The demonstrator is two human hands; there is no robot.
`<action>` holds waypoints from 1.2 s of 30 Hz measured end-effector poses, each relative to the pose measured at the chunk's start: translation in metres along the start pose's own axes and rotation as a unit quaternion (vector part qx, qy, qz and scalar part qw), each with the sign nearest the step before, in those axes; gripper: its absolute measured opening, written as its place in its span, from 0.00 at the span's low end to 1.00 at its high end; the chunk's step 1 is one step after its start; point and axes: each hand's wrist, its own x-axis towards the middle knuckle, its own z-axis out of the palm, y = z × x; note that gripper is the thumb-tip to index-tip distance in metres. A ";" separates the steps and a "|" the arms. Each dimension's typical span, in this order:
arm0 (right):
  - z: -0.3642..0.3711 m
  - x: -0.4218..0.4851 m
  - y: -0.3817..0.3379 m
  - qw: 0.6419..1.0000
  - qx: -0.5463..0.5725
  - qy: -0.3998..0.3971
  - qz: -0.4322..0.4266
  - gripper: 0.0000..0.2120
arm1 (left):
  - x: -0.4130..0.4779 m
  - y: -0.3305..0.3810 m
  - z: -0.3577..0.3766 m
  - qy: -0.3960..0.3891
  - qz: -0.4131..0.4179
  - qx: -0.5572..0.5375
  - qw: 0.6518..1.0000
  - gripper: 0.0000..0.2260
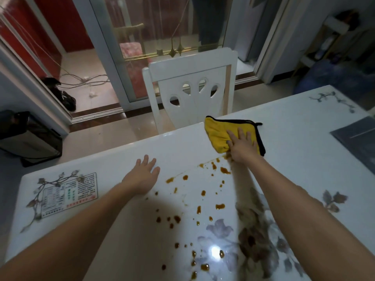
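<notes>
A yellow cloth (218,131) with a black border lies folded near the far edge of the glossy white table (294,151). My right hand (242,147) lies flat on it, fingers straight and spread, pressing it down. Brown sauce drops (200,207) are spattered over the table from just below the cloth down to the near edge. My left hand (145,175) rests flat on the bare table to the left of the spill, fingers relaxed, holding nothing.
A white chair (190,92) stands pushed in at the table's far edge, behind the cloth. A printed label (70,194) sits on the left of the tabletop, a dark mat (357,138) at the right. A dark bin (28,136) stands on the floor at left.
</notes>
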 end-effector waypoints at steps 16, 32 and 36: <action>0.098 -0.172 -0.141 0.996 -0.022 -0.045 -0.069 0.26 | -0.121 -0.077 0.060 0.105 0.083 -0.037 0.990 0.41; 0.149 -0.312 -0.139 0.974 -0.084 -0.073 -0.200 0.27 | -0.204 -0.060 0.148 0.188 0.094 -0.021 0.977 0.25; 0.154 -0.344 -0.124 0.974 -0.099 -0.089 -0.183 0.28 | -0.235 -0.051 0.163 0.156 0.098 -0.018 0.983 0.26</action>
